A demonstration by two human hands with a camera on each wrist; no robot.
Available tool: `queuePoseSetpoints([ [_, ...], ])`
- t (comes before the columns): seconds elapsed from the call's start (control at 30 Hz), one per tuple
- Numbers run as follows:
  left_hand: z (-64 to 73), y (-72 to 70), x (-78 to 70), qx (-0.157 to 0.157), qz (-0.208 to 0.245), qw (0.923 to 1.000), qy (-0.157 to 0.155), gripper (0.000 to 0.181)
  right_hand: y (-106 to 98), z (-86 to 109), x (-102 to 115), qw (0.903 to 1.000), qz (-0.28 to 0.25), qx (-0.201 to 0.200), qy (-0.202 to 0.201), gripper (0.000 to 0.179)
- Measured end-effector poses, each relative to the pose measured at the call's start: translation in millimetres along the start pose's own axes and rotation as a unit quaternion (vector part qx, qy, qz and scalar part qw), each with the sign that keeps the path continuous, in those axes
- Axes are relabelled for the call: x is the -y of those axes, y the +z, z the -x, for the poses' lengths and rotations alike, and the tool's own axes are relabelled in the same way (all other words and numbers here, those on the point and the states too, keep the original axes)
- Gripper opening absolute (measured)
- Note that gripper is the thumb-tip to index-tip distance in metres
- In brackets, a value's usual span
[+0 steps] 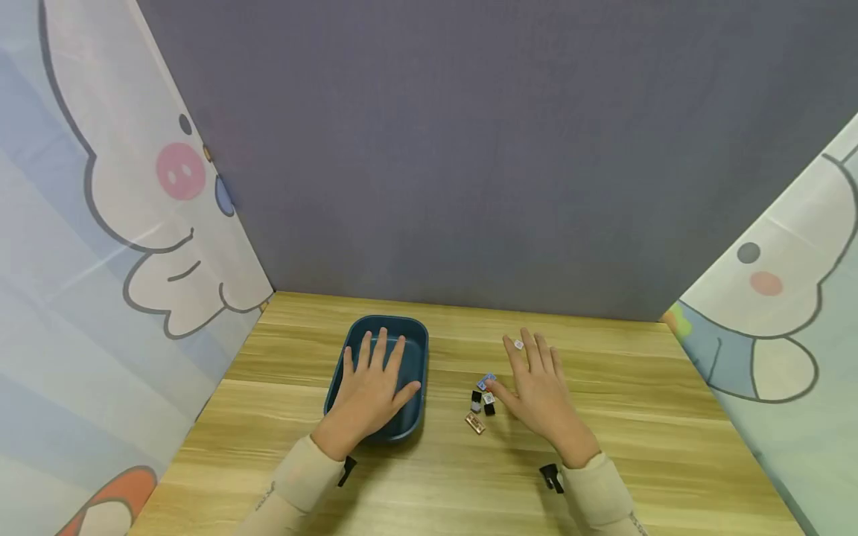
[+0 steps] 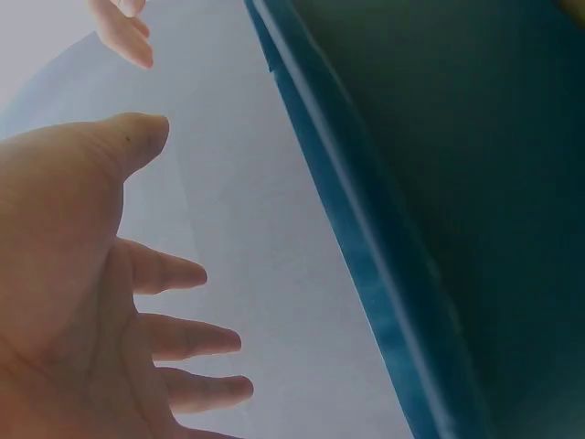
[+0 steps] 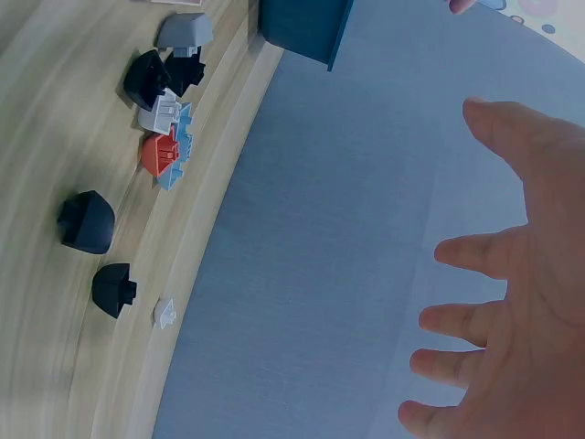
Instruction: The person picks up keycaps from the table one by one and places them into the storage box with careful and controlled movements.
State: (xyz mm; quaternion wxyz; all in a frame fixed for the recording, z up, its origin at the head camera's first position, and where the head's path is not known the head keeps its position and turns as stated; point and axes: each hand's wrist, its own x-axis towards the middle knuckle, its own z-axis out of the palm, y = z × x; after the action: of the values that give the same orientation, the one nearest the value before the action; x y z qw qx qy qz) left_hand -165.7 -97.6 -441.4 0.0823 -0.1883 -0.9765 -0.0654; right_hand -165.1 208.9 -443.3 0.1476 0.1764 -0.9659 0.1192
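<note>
My left hand [image 1: 369,391] hovers over a dark blue rectangular bin [image 1: 409,420], fingers spread and holding nothing. In the left wrist view the bin's wall [image 2: 356,201] runs past that hand [image 2: 82,265]. My right hand [image 1: 539,391] is held above the table, fingers straight and palm down, just right of a loose group of small keycaps. Among them are a blue keycap [image 1: 484,383], a tan one [image 1: 475,423] and a white one [image 1: 518,345] near the fingertips. The right wrist view shows a red keycap [image 3: 160,154] and black keycaps [image 3: 88,222] beside the right hand [image 3: 539,283].
The wood-grain table [image 1: 623,417] ends at a grey panel [image 1: 456,164] at the back. Cartoon-printed curtains [image 1: 134,246] hang on both sides. Black straps [image 1: 551,477] show at both wrists, below the light sleeves [image 1: 596,487].
</note>
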Motion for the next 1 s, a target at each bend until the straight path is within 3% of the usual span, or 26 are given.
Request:
queuePoseSetpoints([
  [0.73, 6.8, -2.5, 34.7, 0.015, 0.050, 0.9980, -0.037, 0.074, -1, 5.1, -8, 0.9998, -0.004, 0.016, 0.008, 0.077],
  [1.0, 12.9, 3.9, 53.5, -0.009, 0.037, 0.9984, -0.042, 0.055, 1, 8.1, -18, 0.9998, -0.013, 0.010, 0.011, 0.069],
])
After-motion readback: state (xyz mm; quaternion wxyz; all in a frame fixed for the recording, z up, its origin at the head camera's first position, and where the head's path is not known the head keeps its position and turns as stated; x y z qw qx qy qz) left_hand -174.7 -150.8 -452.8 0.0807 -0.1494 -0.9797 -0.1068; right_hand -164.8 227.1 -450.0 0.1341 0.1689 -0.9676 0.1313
